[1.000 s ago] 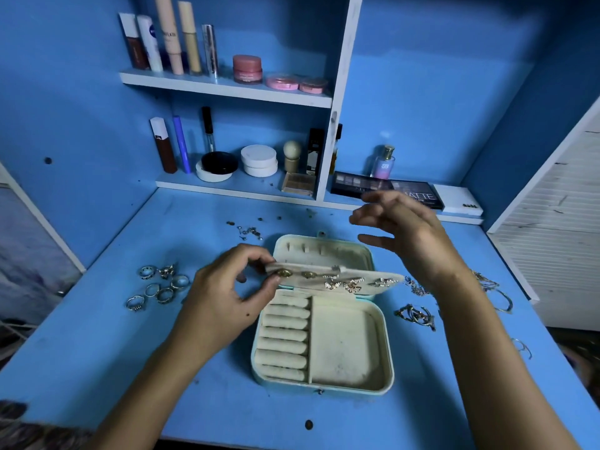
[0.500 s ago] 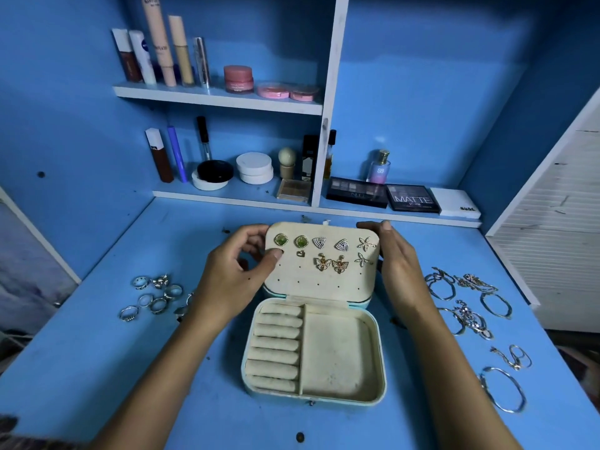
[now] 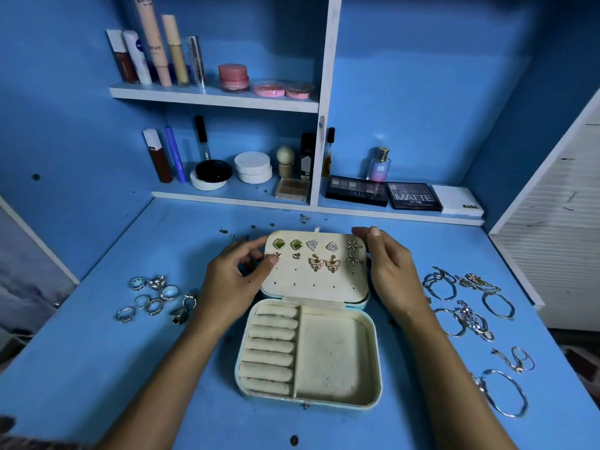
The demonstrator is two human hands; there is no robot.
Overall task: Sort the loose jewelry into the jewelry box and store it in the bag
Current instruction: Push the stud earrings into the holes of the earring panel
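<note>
A pale blue jewelry box (image 3: 374, 352) lies open on the blue desk, with ring rolls on its left and a bare tray on its right. Its cream earring panel (image 3: 311, 282) stands against the raised lid and carries several earrings in two rows. My left hand (image 3: 232, 284) pinches the panel's left edge, the thumb lying by a small heart earring. My right hand (image 3: 393, 271) holds the panel's right edge and top corner. Several loose rings (image 3: 152, 298) lie to the left of the box. Bracelets and chains (image 3: 467, 303) lie to its right. No bag is in view.
Small earring backs and studs (image 3: 243, 234) are scattered just behind the box. Shelves at the back hold cosmetics tubes, jars and eyeshadow palettes (image 3: 414, 195). A white slatted panel (image 3: 558, 241) borders the desk on the right.
The earring panel swung up from lying nearly flat to standing against the lid. My right hand came down from the air onto its right edge. My left hand stayed on its left edge.
</note>
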